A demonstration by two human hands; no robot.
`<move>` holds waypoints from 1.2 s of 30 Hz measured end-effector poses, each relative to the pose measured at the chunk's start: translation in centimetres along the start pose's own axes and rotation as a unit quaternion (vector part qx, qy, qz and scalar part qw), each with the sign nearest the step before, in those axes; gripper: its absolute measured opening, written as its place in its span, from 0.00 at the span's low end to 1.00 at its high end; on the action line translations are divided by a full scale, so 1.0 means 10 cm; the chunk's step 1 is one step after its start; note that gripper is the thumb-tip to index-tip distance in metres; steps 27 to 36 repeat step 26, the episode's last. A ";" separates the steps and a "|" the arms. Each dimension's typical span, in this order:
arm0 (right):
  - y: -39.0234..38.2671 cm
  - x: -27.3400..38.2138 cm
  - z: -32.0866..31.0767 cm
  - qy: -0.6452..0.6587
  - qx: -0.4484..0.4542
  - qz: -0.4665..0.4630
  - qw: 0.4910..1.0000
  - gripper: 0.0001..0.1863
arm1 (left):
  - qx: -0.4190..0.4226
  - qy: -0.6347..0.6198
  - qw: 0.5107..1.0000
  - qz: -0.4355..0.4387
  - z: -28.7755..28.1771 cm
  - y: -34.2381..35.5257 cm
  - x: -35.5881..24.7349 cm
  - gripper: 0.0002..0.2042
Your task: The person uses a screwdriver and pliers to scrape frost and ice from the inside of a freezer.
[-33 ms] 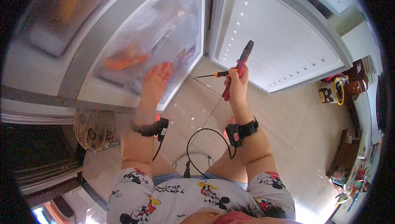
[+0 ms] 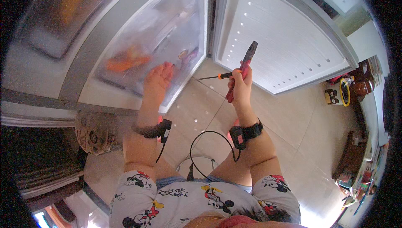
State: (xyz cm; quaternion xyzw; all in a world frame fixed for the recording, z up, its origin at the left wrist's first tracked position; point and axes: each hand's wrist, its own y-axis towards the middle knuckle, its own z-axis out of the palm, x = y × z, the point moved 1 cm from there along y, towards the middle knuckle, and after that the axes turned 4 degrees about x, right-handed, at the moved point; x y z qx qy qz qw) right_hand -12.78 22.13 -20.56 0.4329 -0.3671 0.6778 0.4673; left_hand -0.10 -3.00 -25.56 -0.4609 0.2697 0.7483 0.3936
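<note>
My right hand (image 2: 241, 89) is closed round red-handled pliers (image 2: 248, 58), whose dark jaws point up and away from me. The same hand also grips a screwdriver (image 2: 225, 76) with an orange and black handle; its thin shaft points left. My left hand (image 2: 158, 79) holds nothing, its fingers stretched out in front of a frosty fridge compartment (image 2: 165, 14). Blurred inside the compartment are an orange thing (image 2: 127, 59) and smaller items I cannot make out. Whether the left fingertips touch anything there cannot be seen.
An open white fridge door (image 2: 284, 35) stands at the right, its lower edge over the tiled floor (image 2: 289, 123). Dark straps with small boxes circle both wrists, and a black cable (image 2: 192, 144) loops between my arms. A bear-patterned container (image 2: 333, 97) sits at far right.
</note>
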 end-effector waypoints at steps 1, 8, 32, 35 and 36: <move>0.01 -0.01 -0.04 0.005 -0.002 0.003 1.000 0.21 | -0.010 -0.027 1.000 -0.008 0.06 0.02 -0.02 0.11; -0.03 0.02 -0.19 0.017 -0.010 0.010 1.000 0.19 | -0.019 -0.181 0.977 -0.110 0.30 -0.10 -0.25 0.16; -1.75 0.91 0.49 0.284 0.083 0.011 0.955 0.07 | 0.243 0.051 0.965 -0.084 1.80 -1.40 -1.06 0.22; -1.75 0.91 0.49 0.284 0.083 0.011 0.955 0.07 | 0.243 0.051 0.965 -0.084 1.80 -1.40 -1.06 0.22; -1.75 0.91 0.49 0.284 0.083 0.011 0.955 0.07 | 0.243 0.051 0.965 -0.084 1.80 -1.40 -1.06 0.22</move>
